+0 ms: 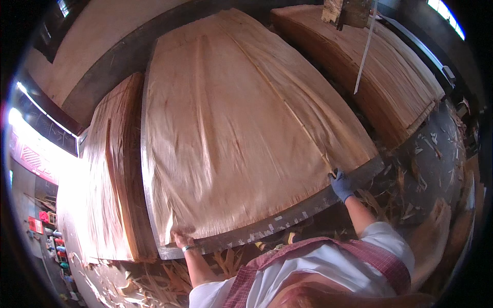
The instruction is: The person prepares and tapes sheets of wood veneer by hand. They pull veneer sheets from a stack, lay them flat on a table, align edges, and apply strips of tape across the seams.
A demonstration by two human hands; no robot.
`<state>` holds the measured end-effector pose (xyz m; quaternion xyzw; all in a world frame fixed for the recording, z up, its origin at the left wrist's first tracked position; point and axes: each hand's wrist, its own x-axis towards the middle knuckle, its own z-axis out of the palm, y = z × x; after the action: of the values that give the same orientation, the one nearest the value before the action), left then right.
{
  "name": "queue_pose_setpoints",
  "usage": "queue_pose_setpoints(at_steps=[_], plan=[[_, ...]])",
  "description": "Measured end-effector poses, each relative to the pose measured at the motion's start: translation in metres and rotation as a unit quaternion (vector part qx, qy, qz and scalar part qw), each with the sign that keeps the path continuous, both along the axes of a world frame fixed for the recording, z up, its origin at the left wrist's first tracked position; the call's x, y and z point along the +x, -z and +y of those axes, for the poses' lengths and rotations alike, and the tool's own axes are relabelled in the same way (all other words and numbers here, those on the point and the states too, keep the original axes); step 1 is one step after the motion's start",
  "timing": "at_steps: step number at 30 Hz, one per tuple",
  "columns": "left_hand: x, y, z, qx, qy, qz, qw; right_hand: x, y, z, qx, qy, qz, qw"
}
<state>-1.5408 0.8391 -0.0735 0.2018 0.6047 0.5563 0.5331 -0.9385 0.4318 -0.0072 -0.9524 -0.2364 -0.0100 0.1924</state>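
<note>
A large, thin sheet of wood veneer (241, 138) lies spread in front of me, with long ripples running away from me. At its near left corner my bare left hand (183, 239) is closed on the sheet's edge, which looks slightly lifted and blurred there. My right hand, in a blue glove (340, 186), is closed around the near end of a long, thin bamboo stick (294, 114). That stick lies across the right part of the veneer and reaches toward its far end.
Tall veneer stacks stand to the left (110, 174) and far right (359, 66). A dark grey table edge (277, 224) shows along the veneer's near side. Torn wood scraps (154, 287) litter the floor around me. A thin white strip (365, 51) hangs before the right stack.
</note>
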Motion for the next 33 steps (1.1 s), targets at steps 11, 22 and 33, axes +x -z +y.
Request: queue_pose_setpoints(at_steps=[11, 22, 33], plan=[[0.004, -0.003, 0.069, -0.14, -0.089, 0.129, 0.978, 0.006, -0.007, 0.056, -0.042, -0.051, -0.061, 0.996], [-0.025, 0.0, 0.024, -0.164, -0.133, 0.13, 0.969, -0.002, -0.041, 0.047, -0.07, -0.043, 0.024, 0.996], [-0.047, 0.015, 0.023, -0.164, -0.125, 0.023, 0.978, -0.036, -0.032, 0.012, -0.07, -0.011, 0.046, 0.996]])
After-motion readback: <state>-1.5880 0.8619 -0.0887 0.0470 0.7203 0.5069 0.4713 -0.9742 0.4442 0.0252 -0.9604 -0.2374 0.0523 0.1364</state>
